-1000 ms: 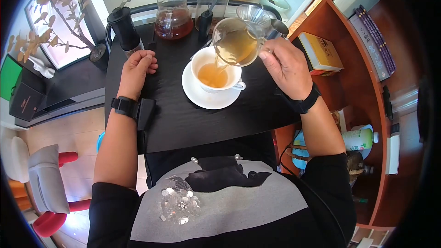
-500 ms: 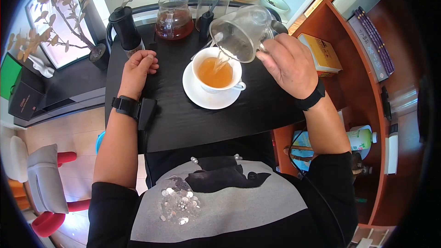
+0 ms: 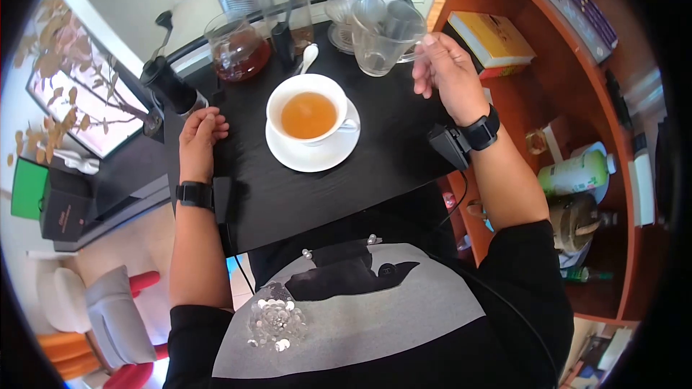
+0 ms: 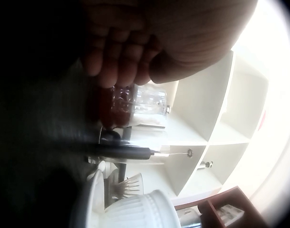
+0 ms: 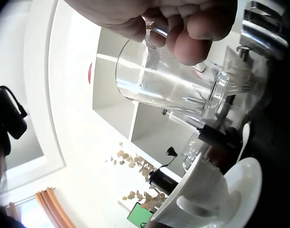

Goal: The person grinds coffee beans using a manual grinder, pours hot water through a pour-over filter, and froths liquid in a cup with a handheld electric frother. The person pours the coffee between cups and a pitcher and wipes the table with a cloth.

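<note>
My right hand [image 3: 454,75] pinches the handle of a clear glass jug [image 3: 382,43], which stands nearly upright over the back right of the dark table and shows no tea in it. In the right wrist view the fingers [image 5: 190,45] close around the handle. In front of me a white teacup [image 3: 317,88] filled with amber tea sits on a white saucer [image 3: 317,162]. A white spoon [image 3: 310,54] lies behind the cup. My left hand [image 3: 200,140], loosely curled and holding nothing, rests on the table's left side beside a black hand grinder [image 3: 169,86].
A glass pot of red-brown tea [image 3: 241,57] stands at the back left, with a black-handled frother [image 3: 282,36] beside it. A glass dripper [image 3: 342,14] is behind the jug. To the right stands a wooden shelf [image 3: 587,122] with books [image 3: 490,39].
The stream of tea has stopped and the cup is fuller. The jug has emptied, tipped back towards upright and moved away from the cup. The left hand stays put; the view has turned.
</note>
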`<action>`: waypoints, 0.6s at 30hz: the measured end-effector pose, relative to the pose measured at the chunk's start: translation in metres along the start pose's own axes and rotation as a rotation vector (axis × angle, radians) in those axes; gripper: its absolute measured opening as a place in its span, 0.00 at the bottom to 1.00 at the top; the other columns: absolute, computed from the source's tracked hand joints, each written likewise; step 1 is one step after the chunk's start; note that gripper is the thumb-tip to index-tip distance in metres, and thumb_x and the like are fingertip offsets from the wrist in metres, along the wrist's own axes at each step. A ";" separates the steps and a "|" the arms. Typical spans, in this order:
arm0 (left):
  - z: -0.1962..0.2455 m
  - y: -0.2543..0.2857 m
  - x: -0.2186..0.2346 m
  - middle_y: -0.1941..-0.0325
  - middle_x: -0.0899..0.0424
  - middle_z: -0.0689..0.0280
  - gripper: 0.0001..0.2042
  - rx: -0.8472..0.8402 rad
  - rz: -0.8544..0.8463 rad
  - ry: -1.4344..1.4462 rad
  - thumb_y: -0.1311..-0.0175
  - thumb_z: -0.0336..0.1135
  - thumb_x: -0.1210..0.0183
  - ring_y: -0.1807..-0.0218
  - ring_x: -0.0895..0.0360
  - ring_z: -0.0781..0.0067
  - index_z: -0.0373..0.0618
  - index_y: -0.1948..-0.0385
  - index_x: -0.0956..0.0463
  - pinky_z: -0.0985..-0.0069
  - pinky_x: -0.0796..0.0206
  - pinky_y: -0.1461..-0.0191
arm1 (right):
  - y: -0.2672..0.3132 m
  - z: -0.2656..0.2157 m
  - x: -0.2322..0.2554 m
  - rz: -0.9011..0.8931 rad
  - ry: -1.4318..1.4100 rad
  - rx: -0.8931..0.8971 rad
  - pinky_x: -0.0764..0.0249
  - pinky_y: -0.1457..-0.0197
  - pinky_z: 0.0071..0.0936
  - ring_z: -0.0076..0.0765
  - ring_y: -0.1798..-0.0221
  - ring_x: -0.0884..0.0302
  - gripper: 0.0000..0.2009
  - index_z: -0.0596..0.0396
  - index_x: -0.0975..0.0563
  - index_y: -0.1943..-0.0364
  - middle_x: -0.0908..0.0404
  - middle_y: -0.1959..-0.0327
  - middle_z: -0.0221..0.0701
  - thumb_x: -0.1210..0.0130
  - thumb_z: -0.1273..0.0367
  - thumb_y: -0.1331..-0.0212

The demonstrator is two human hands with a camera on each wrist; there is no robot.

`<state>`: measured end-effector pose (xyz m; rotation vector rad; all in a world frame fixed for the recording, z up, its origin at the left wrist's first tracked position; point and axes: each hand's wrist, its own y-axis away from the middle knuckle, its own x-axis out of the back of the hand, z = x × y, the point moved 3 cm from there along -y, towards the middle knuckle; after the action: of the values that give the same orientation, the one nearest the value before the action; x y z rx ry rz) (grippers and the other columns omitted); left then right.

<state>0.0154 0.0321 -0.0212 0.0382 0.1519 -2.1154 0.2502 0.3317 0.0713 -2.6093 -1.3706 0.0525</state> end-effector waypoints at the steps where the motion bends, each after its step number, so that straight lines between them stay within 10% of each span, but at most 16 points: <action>1: 0.000 0.000 0.001 0.68 0.24 0.65 0.09 -0.009 0.014 0.015 0.38 0.33 0.52 0.67 0.27 0.77 0.38 0.61 0.28 0.82 0.33 0.62 | 0.003 0.009 0.008 0.030 -0.001 -0.018 0.38 0.82 0.14 0.22 0.84 0.32 0.14 0.54 0.31 0.68 0.30 0.82 0.27 0.59 0.58 0.37; 18: -0.002 -0.003 0.021 0.65 0.23 0.61 0.12 -0.031 0.060 -0.021 0.38 0.35 0.51 0.64 0.25 0.71 0.39 0.57 0.31 0.76 0.31 0.59 | 0.003 0.072 0.042 0.010 -0.099 -0.138 0.33 0.82 0.15 0.20 0.82 0.29 0.14 0.57 0.30 0.69 0.28 0.81 0.28 0.56 0.59 0.40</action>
<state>0.0017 0.0166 -0.0246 0.0018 0.1684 -2.0524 0.2679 0.3761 0.0022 -2.7615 -1.4417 0.0927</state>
